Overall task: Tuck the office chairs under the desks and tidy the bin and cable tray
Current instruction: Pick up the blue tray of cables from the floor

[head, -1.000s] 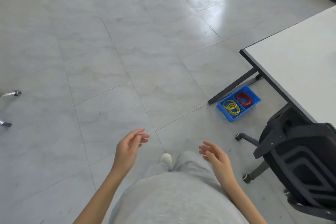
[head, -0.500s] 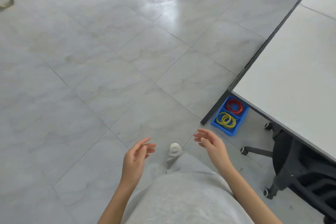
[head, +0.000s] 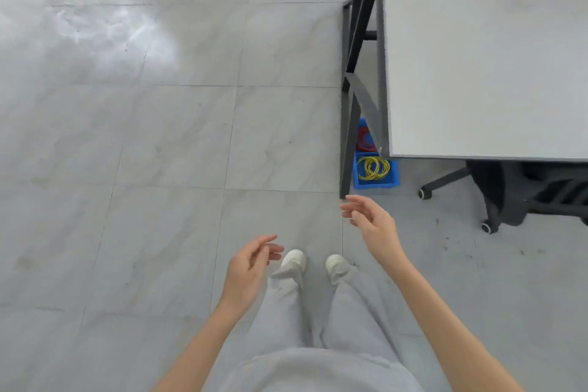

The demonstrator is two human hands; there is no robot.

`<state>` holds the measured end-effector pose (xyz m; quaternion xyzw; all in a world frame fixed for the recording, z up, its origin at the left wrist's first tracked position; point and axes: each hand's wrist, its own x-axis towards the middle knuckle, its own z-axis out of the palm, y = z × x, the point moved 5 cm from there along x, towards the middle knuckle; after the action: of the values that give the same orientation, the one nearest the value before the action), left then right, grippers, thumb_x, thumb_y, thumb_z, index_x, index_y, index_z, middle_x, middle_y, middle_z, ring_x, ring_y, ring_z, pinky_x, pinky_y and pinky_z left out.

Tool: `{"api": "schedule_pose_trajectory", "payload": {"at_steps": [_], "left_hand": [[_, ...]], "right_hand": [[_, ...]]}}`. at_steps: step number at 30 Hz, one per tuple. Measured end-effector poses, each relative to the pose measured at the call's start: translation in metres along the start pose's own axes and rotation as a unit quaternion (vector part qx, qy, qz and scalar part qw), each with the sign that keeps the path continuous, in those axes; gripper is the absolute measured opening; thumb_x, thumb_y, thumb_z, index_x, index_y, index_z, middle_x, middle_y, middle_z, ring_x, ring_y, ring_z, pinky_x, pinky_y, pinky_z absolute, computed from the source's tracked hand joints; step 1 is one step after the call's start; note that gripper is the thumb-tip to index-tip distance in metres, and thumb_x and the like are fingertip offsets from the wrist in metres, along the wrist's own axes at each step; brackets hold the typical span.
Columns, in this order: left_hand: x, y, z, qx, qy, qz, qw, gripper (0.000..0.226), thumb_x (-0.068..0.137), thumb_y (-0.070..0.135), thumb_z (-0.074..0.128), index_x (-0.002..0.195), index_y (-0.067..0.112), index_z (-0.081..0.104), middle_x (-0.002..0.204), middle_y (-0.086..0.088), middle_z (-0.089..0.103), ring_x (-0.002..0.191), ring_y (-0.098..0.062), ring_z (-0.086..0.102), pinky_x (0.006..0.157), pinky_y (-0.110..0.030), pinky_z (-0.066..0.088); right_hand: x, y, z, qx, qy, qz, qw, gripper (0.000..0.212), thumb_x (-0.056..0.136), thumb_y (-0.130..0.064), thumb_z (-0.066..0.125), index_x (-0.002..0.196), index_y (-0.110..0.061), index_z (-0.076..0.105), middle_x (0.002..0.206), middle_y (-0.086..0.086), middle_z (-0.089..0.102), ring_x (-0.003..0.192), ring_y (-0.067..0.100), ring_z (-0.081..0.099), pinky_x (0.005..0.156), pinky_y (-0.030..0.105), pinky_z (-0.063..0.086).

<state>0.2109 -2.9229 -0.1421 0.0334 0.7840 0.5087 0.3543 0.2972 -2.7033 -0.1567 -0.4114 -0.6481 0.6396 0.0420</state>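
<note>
Both hands empty, fingers relaxed, left hand (head: 251, 267) low, right hand (head: 372, 223) nearest the blue plastic cable tray (head: 377, 170) half under the white-topped desk (head: 477, 57); crouch, grip both tray rims.

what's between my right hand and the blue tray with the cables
In the head view, only bare floor tile and the foot of the desk leg separate the right hand from the blue tray.

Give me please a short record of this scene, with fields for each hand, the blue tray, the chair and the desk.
left hand: open, holds nothing
right hand: open, holds nothing, nearest to the tray
blue tray: on the floor, partly under the desk corner
tray contents: yellow cable coil, red cable coil partly hidden
office chair: black, partly under the desk
desk: white top, dark frame
</note>
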Motion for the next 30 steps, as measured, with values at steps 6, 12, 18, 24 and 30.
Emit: {"api": "schedule_pose_trajectory", "payload": {"at_steps": [6, 12, 18, 24, 30], "left_hand": [[0.072, 0.019, 0.028, 0.137, -0.160, 0.044, 0.977, 0.029, 0.095, 0.004, 0.040, 0.099, 0.025, 0.059, 0.086, 0.006, 0.069, 0.074, 0.000, 0.064, 0.073, -0.012, 0.048], [0.118, -0.014, 0.114, 0.229, -0.248, 0.056, 0.940, 0.026, 0.094, 0.003, 0.039, 0.104, 0.017, 0.059, 0.082, 0.008, 0.068, 0.067, 0.006, 0.062, 0.071, -0.014, 0.045], [0.179, -0.096, 0.209, 0.354, -0.278, 0.085, 0.889, 0.035, 0.089, -0.002, 0.036, 0.115, 0.008, 0.057, 0.093, -0.002, 0.067, 0.086, -0.015, 0.060, 0.070, -0.012, 0.041], [0.278, -0.195, 0.308, 0.386, -0.243, 0.110, 0.883, 0.030, 0.092, 0.002, 0.038, 0.112, 0.011, 0.059, 0.098, -0.001, 0.060, 0.095, -0.018, 0.054, 0.078, -0.022, 0.037], [0.389, -0.269, 0.399, 0.446, -0.241, 0.203, 0.838, 0.026, 0.090, 0.001, 0.037, 0.078, 0.016, 0.054, 0.091, -0.007, 0.053, 0.085, -0.021, 0.050, 0.072, -0.025, 0.037]], "right_hand": [[-0.009, 0.052, -0.009, 0.080, 0.133, 0.062, 0.986, 0.033, 0.089, 0.007, 0.039, 0.107, -0.014, 0.056, 0.093, 0.002, 0.065, 0.084, 0.011, 0.063, 0.082, 0.026, 0.048], [-0.004, 0.133, -0.042, 0.135, 0.219, 0.139, 0.956, 0.029, 0.092, 0.001, 0.038, 0.108, -0.014, 0.056, 0.094, -0.001, 0.064, 0.083, 0.010, 0.061, 0.080, 0.026, 0.047], [0.032, 0.257, -0.066, 0.180, 0.260, 0.196, 0.928, 0.024, 0.090, -0.004, 0.042, 0.104, -0.016, 0.057, 0.095, 0.002, 0.066, 0.083, 0.013, 0.063, 0.085, 0.029, 0.047], [0.127, 0.393, -0.080, 0.274, 0.270, 0.195, 0.902, 0.020, 0.090, -0.008, 0.046, 0.103, -0.013, 0.059, 0.097, 0.003, 0.067, 0.088, 0.018, 0.064, 0.084, 0.028, 0.050], [0.248, 0.510, -0.092, 0.300, 0.200, 0.175, 0.916, 0.019, 0.090, -0.006, 0.042, 0.093, -0.014, 0.059, 0.095, 0.005, 0.068, 0.086, 0.020, 0.065, 0.079, 0.027, 0.050]]}}
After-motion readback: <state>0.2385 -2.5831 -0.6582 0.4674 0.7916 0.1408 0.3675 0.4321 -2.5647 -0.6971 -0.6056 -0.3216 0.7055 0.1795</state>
